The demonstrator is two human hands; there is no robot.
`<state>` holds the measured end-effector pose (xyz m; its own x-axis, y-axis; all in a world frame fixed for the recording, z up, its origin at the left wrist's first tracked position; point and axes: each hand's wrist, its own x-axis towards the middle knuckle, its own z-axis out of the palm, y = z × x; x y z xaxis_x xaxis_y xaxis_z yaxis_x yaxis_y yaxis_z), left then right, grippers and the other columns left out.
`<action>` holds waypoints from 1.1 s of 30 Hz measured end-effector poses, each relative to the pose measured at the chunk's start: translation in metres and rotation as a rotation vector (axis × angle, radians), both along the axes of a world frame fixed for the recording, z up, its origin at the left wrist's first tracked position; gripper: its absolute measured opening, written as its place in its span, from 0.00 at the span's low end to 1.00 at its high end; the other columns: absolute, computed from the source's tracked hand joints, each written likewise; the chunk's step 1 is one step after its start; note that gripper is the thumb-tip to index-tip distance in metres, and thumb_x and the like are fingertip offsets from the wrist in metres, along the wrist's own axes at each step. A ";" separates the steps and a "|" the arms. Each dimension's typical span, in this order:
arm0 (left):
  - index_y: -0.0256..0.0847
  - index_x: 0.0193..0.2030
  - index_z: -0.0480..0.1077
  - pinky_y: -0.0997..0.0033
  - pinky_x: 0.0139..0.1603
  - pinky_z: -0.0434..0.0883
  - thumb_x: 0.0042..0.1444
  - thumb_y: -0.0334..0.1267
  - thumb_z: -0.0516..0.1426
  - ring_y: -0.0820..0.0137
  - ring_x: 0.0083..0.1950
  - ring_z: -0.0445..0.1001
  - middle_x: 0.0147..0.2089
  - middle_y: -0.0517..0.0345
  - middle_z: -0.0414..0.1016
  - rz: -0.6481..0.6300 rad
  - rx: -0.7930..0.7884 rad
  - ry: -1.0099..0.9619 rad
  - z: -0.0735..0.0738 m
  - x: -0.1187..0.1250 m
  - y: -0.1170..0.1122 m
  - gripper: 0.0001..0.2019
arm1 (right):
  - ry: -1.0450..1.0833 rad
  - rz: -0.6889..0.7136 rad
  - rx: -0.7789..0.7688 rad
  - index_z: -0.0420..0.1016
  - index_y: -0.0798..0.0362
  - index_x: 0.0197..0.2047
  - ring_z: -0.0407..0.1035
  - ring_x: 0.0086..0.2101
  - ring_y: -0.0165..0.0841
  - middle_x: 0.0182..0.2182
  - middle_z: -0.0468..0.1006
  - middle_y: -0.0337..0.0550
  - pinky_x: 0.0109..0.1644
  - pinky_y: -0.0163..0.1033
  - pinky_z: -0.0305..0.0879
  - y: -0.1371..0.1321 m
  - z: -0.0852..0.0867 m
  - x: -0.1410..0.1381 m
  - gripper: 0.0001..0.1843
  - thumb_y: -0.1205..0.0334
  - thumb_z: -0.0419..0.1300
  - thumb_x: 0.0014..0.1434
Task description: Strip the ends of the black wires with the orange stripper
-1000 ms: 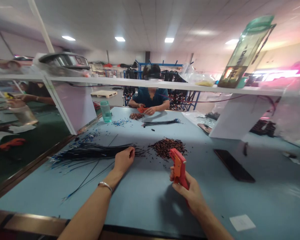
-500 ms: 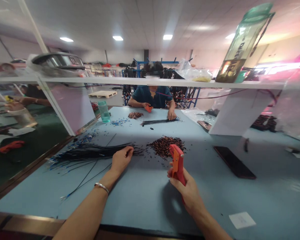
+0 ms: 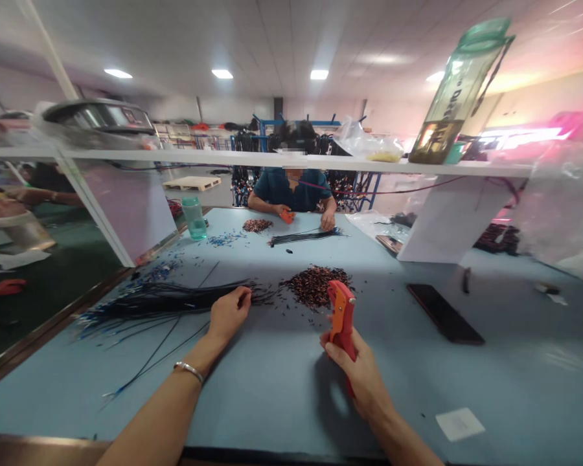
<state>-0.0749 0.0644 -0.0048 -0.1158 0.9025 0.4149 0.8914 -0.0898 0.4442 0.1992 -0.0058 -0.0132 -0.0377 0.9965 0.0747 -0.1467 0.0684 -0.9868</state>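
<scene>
My right hand (image 3: 357, 372) is wrapped round the handles of a red crimping tool (image 3: 341, 315), which stands upright just in front of a pile of small brown terminals (image 3: 313, 285). My left hand (image 3: 228, 312), with a bracelet on its wrist, rests on the blue table (image 3: 272, 382) with fingers curled and pinched at the end of a bundle of thin black wires (image 3: 155, 299). What the fingertips pinch is too small to make out, likely a single wire.
A black phone (image 3: 444, 314) lies to the right and a white slip of paper (image 3: 460, 424) near the front edge. Across the table a person (image 3: 291, 188) works with another wire bundle (image 3: 304, 236). A green bottle (image 3: 193, 218) stands at the far left, a shelf (image 3: 296, 162) overhead.
Both my hands and the tool stay nearly in place. The person opposite has lowered one hand onto their wire bundle. The view has shifted slightly.
</scene>
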 end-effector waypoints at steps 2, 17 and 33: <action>0.42 0.38 0.74 0.72 0.32 0.64 0.57 0.40 0.50 0.66 0.29 0.74 0.31 0.56 0.79 -0.017 0.019 -0.038 0.001 0.000 -0.001 0.12 | 0.021 -0.001 -0.002 0.71 0.53 0.50 0.69 0.37 0.40 0.33 0.76 0.41 0.45 0.42 0.64 0.000 -0.001 0.000 0.26 0.50 0.67 0.50; 0.39 0.34 0.73 0.77 0.27 0.65 0.55 0.37 0.51 0.72 0.25 0.69 0.23 0.63 0.72 -0.298 -0.096 -0.290 -0.002 0.024 -0.011 0.10 | 0.358 0.551 -0.437 0.73 0.55 0.45 0.77 0.33 0.40 0.32 0.82 0.47 0.40 0.47 0.70 0.023 0.030 0.006 0.17 0.60 0.64 0.51; 0.41 0.34 0.73 0.77 0.30 0.66 0.59 0.40 0.51 0.72 0.28 0.70 0.25 0.62 0.73 -0.303 -0.107 -0.368 0.001 0.037 -0.021 0.11 | 0.591 0.748 -0.550 0.74 0.56 0.48 0.76 0.33 0.39 0.33 0.80 0.47 0.39 0.48 0.71 0.015 -0.002 -0.005 0.17 0.61 0.62 0.54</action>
